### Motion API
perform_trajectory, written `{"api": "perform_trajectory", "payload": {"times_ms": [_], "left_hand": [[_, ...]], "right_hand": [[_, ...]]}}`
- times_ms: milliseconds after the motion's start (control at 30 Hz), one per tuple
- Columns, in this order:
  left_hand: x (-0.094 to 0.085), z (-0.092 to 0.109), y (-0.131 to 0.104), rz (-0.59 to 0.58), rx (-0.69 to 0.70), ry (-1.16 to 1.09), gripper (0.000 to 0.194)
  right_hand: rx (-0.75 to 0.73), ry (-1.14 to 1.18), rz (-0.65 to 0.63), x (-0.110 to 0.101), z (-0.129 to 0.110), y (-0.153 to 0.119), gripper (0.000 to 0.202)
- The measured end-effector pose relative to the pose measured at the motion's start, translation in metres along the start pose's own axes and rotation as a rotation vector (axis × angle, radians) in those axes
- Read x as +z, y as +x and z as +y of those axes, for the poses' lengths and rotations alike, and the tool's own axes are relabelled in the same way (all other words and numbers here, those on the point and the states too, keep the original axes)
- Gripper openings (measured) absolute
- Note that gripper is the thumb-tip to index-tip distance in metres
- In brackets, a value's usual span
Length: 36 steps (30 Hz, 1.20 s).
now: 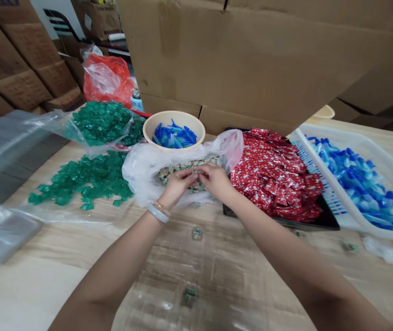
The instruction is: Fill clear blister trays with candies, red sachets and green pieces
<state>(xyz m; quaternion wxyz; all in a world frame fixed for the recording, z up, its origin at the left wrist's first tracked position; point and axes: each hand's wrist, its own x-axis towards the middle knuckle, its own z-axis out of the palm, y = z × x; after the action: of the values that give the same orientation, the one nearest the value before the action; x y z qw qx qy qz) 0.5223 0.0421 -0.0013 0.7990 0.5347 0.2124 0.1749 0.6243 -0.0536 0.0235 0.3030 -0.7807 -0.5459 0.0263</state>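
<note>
Meeting over the pale plastic bag (139, 170)

The worktop (79, 248) spreads in front of me, cut off at the bottom of the view, and a cardboard box (238, 59) rises at the back, its top out of sight. To my right a white basket (327, 177) of blue pieces (355, 168) runs off the edge of view. Beside it, red packets (275, 179) heap over a black tray (327, 215) and hide most of it. To my left, green pieces (82, 179) lie loose, with more in a clear bag (49, 122) farther back. The pale plastic bag lies open in the middle, bunched up against the tray, and just behind it stands a cream bowl (148, 131) of slender blue slips (174, 137).

My left hand (176, 187) and right hand (216, 179) come together above the opening, hiding some of the patterned pieces (191, 164) inside. A few little packets (197, 234) lie scattered nearer me, too blurred to read. The fingers of both hands are pinched on one small piece (195, 172), over the bag's contents. It looks greenish where it peeks out; my fingertips cover the rest, so I can't tell its long axis or which way it points.
</note>
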Motion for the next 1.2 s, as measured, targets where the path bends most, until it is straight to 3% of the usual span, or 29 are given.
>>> {"api": "perform_trajectory", "payload": {"times_ms": [233,500,633,800,1000,1200], "left_hand": [[-0.002,-0.004,0.003,-0.026,-0.113,-0.232,0.024],[-0.001,0.001,0.005,-0.006,-0.111,-0.142,0.021],[-0.001,0.003,0.006,0.044,-0.122,-0.077,0.014],[-0.001,0.003,0.008,-0.029,-0.136,-0.029,0.016],[-0.001,0.005,0.008,-0.075,-0.138,-0.054,0.014],[0.001,0.004,0.009,-0.045,-0.019,0.05,0.022]], "right_hand": [[0.002,0.055,0.06,0.001,0.005,-0.003,0.017],[0.047,0.204,0.018,-0.007,0.015,0.005,0.012],[-0.005,0.204,-0.1,-0.02,0.015,0.013,0.013],[-0.102,0.056,-0.212,-0.023,0.007,0.019,0.016],[-0.192,-0.118,-0.192,-0.02,0.005,0.018,0.015],[-0.121,-0.102,-0.061,-0.015,0.007,0.009,0.016]]}}
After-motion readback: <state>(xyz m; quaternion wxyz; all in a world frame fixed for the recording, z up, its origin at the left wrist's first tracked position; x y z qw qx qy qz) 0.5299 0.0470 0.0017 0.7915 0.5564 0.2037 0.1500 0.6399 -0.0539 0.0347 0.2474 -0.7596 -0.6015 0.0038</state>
